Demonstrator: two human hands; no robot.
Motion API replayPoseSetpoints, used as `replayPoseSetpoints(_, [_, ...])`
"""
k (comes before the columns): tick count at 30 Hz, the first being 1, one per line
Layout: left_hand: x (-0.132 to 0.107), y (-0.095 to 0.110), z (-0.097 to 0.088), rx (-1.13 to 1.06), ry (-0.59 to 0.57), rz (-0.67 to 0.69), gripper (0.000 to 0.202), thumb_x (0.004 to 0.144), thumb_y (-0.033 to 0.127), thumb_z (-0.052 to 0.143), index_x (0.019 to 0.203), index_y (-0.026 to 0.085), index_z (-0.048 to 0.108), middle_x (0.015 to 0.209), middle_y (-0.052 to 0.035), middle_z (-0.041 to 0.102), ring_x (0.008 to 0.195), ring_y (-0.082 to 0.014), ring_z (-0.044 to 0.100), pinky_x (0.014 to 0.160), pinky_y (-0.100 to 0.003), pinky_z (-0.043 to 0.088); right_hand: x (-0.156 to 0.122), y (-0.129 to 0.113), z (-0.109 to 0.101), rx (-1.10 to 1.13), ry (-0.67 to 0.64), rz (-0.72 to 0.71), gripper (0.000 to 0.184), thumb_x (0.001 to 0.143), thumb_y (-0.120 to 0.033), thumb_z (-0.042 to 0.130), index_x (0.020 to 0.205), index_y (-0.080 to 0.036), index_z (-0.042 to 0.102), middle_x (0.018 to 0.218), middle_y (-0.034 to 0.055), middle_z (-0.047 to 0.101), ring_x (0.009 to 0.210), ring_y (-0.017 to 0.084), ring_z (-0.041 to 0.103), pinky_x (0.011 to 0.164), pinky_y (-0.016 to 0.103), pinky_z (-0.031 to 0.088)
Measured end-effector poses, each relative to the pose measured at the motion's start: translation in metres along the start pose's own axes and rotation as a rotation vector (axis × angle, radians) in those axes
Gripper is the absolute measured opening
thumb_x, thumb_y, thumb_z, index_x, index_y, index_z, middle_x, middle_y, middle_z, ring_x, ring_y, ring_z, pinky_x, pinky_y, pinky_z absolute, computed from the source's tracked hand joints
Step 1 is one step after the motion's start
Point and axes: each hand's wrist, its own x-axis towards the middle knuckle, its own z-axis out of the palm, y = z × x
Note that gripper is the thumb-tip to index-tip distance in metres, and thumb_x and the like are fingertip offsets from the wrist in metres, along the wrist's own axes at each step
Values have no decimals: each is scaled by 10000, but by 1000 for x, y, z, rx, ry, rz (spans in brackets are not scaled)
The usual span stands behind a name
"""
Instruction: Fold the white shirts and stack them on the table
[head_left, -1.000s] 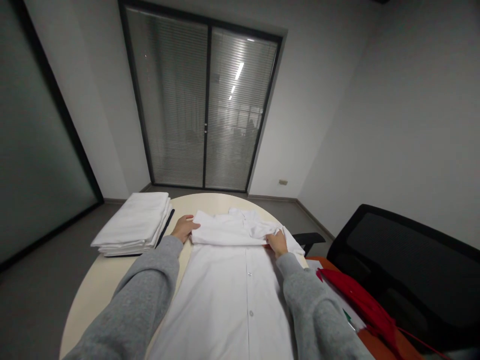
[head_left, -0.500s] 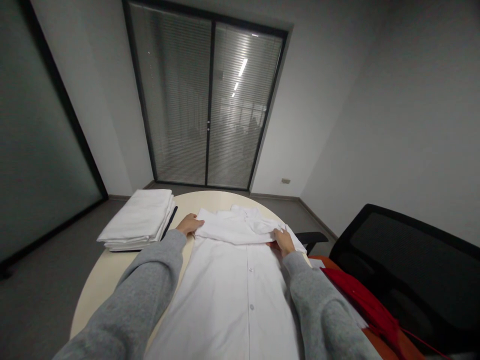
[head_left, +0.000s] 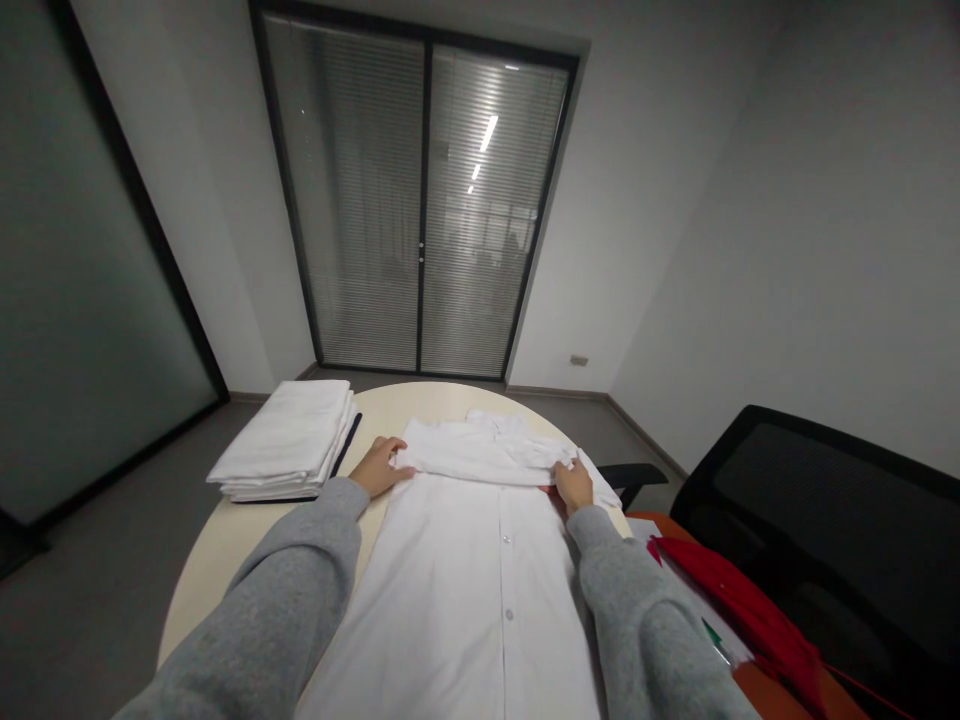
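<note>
A white button-up shirt [head_left: 450, 590] lies front up on a round table, its collar [head_left: 495, 422] at the far end. One sleeve [head_left: 480, 466] is laid across the chest in a flat band. At the band's left end, my left hand [head_left: 381, 468] has its thumb and curled fingers around the cloth edge, with a small gap between them. My right hand [head_left: 573, 486] pinches the band's right end near the shoulder. A bit of orange-red shows beneath that hand; I cannot make out what it is.
A stack of folded white cloth [head_left: 289, 435] rests on a dark flat board at the table's [head_left: 202, 590] left. To the right stands a black mesh chair [head_left: 810, 520] with an orange seat, holding red fabric [head_left: 739, 595] and white sheets. A glazed door with blinds is ahead.
My left hand's thumb and fingers have parted slightly at the sleeve's end. The right hand keeps its grip. The whole view has shifted a little.
</note>
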Motion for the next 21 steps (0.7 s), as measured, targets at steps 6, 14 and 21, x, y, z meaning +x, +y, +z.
replayPoseSetpoints(6, [-11, -6, 4, 11, 87, 25, 153, 687, 243, 697, 745, 213, 558, 746, 35, 501, 703, -159, 516, 711, -278, 432, -1, 1, -1, 49, 48, 184, 555, 870, -328, 538, 1378, -111, 594, 1069, 149, 757, 982, 262, 723, 866, 310, 550])
replayPoseSetpoints(14, [-14, -1, 2, 140, 164, -60, 168, 748, 223, 554, 689, 234, 397, 649, 51, 465, 641, -143, 455, 619, -245, 331, -6, -3, -3, 43, 16, 182, 475, 884, -311, 554, 1315, -123, 623, 1039, 139, 762, 944, 252, 727, 834, 289, 530])
replayPoseSetpoints(21, [-20, -10, -5, 272, -53, -1, 266, 794, 232, 567, 600, 225, 385, 640, 20, 510, 644, -163, 470, 601, -273, 289, -12, -10, -6, -40, 10, 130, 442, 901, -293, 497, 1298, -127, 599, 995, 133, 744, 884, 248, 717, 810, 306, 528])
